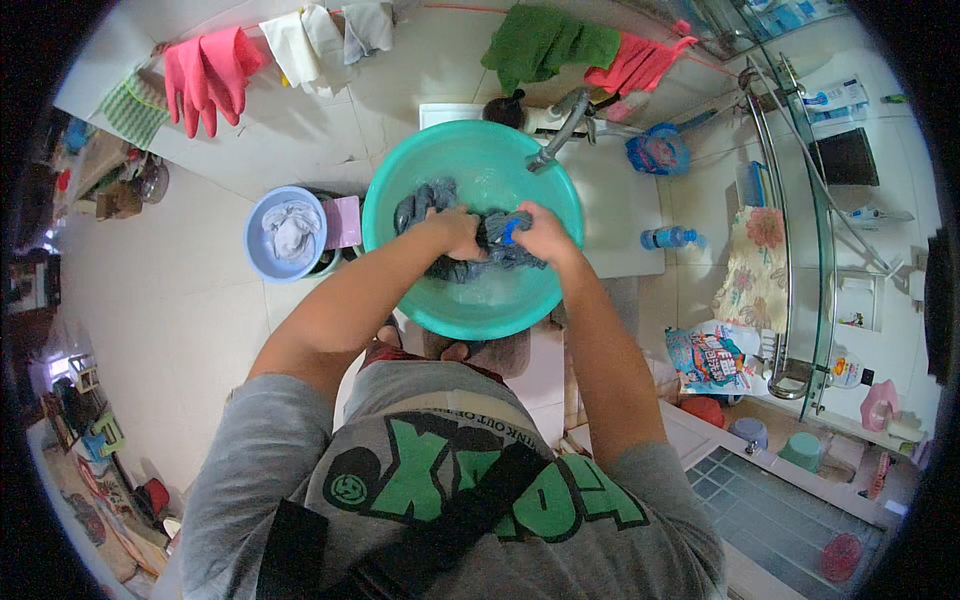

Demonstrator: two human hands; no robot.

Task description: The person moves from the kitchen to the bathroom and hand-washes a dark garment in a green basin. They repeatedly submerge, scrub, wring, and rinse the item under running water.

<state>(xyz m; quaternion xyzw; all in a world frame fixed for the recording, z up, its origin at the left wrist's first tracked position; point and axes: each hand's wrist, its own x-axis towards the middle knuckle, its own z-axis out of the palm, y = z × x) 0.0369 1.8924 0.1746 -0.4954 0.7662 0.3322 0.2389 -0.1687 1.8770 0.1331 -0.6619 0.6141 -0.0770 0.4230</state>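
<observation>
Before me stands a round green plastic basin (480, 319) with water in it. A dark grey wet garment (424, 202) lies bunched across its middle, partly under my hands. My left hand (456, 232) is closed on the cloth near the centre. Towards the right wall of the basin, my right hand (544, 231) grips another fold of the same cloth, beside a bright blue patch (511, 231) that could be a brush or part of the fabric. The fingertips of both hands are partly hidden by the cloth. Above the basin's upper right reaches a metal faucet (559, 139).
A small blue basin (255, 251) with pale cloth stands at left, beside a pink board (343, 222). Pink rubber gloves (210, 75) and a green cloth (544, 45) hang on a line behind. Right are a plastic bottle (664, 238), a detergent bag (712, 358) and a glass shelf (825, 247).
</observation>
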